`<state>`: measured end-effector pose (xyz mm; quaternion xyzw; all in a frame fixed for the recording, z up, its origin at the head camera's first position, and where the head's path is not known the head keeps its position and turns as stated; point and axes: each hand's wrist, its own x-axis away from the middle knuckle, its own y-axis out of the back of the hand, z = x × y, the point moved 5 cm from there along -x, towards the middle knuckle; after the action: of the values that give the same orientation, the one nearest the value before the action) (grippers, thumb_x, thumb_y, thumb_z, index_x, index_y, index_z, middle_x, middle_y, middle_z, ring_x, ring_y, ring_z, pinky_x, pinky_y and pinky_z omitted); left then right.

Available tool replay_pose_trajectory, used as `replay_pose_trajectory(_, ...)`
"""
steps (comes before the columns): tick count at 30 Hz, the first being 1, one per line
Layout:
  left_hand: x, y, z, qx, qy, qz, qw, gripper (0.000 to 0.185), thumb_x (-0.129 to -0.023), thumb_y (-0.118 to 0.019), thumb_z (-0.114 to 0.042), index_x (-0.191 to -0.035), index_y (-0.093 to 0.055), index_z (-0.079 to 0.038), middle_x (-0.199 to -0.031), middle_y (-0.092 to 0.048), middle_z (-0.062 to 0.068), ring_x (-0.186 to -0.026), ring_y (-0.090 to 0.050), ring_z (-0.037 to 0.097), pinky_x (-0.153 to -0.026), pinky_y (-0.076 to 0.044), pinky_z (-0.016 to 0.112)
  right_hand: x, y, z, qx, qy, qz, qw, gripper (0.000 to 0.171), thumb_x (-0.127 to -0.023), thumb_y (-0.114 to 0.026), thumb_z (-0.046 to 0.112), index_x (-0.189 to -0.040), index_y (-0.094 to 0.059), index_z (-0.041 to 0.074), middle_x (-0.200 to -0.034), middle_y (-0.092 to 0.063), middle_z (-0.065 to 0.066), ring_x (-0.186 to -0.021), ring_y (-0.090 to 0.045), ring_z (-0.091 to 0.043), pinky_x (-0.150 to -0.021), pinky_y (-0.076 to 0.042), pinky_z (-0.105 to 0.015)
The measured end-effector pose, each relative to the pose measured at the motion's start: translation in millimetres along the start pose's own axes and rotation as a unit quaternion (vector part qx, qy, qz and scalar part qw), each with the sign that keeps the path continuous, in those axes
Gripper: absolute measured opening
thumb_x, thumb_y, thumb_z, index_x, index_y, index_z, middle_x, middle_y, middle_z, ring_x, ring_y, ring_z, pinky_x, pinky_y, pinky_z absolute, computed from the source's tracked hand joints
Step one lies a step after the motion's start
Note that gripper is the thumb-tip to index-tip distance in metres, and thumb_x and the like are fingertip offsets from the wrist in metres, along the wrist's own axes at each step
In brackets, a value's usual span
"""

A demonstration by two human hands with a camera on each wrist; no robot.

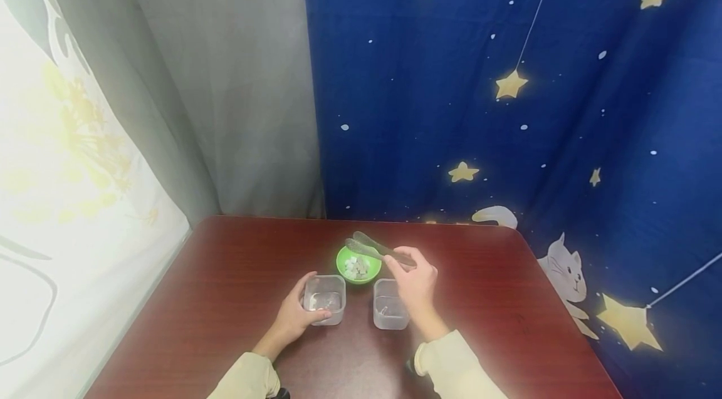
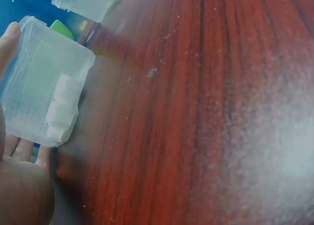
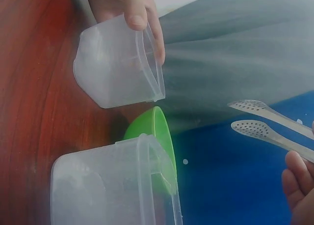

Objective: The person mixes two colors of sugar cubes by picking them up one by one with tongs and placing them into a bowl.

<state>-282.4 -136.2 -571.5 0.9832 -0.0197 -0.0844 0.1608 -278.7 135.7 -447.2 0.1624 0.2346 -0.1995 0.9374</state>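
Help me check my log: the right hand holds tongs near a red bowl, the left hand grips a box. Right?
The bowl is green, not red; the head view shows it. The right hand holds tongs near it, and the left hand grips a box.

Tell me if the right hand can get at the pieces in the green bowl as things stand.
Probably yes: the right hand holds the tongs, ends apart, above the green bowl, and nothing appears to cover the pieces inside.
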Motion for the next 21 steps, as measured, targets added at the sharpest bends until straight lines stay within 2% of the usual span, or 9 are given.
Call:
replay_pose_trajectory(4, 0.7, -0.3, 0.2, -0.003, 0.0, -0.003, 1.0, 0.099, -0.057, -0.095, -0.021, -0.142, -0.046, -0.014, -0.125, -0.058, 0.014, -0.104, -0.058, 0.031, -0.085, -0.049, 0.04, 1, 1, -1, 0.0, -0.004, -0.003, 1.0, 0.025, -0.076, -0.084, 0.02, -0.095, -0.073, 0.009, -0.083, -0.074, -0.007, -0.073, -0.071, -0.015, -0.059, -0.056, -0.025)
replay_pose_trajectory(11, 1.0, 0.1, 0.9, -0.001, -0.001, -0.003, 1.0, 0.099, -0.057, -0.095, -0.022, -0.143, -0.045, -0.014, -0.126, -0.058, 0.014, -0.104, -0.058, 0.031, -0.084, -0.05, 0.039, 6, -2, -2, -0.004, -0.017, 0.013, 1.0, 0.023, -0.076, -0.084, 0.022, -0.095, -0.073, 0.015, -0.085, -0.074, -0.007, -0.074, -0.072, -0.017, -0.061, -0.057, -0.027)
replay_pose_trajectory(21, 0.3, 0.3, 0.9, -0.009, -0.004, -0.002, 0.9999, 0.1, -0.057, -0.094, -0.024, -0.143, -0.044, -0.014, -0.125, -0.058, 0.014, -0.105, -0.057, 0.031, -0.085, -0.049, 0.041, 13, -11, -2, -0.036, -0.034, 0.052, 0.997, 0.026, -0.077, -0.084, 0.019, -0.097, -0.072, 0.007, -0.086, -0.074, -0.005, -0.076, -0.072, -0.018, -0.067, -0.057, -0.027)
